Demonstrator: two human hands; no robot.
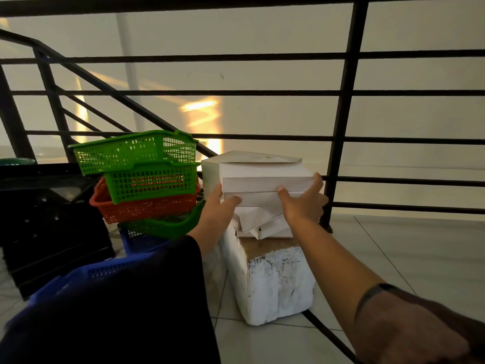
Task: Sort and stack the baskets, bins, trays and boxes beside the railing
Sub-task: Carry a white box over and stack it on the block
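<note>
Holding a stack of flat white boxes (pixel 265 179) at chest-forward reach, both hands clamp its near face: left hand (pixel 219 203) at the left lower corner, thumb up the side; right hand (pixel 304 203) on the right, fingers wrapped around the far edge. Both hands closed on the stack; palms partly hidden, so depth of grip cannot be told.

Position: stack sits on, or just above, looser white boxes (pixel 262 223) that lie crumpled and askew on a scuffed white foam box (pixel 273 279) standing on the tiled floor (pixel 393 245), close against the railing (pixel 343 114).

Left of this: mesh baskets piled unevenly — green basket (pixel 136 151) tilted on top, second green basket (pixel 152 182) below, red basket (pixel 141 206) under that, another green rim (pixel 168 225) lowest. Blue basket (pixel 99 269) nearest camera, black bins (pixel 49 216) far left.

Risks, judged:
- Base layer is crushed and uneven; a stack set down there would likely rock or slide toward the floor.
- Upper boxes are offset from one another; squeezing only the lower ones may let the top box shear off.
- Left forearm passes just beside the basket pile; a brush could topple the tilted green one.
- Railing gaps behind are open; an overshoot could push a box through.
</note>
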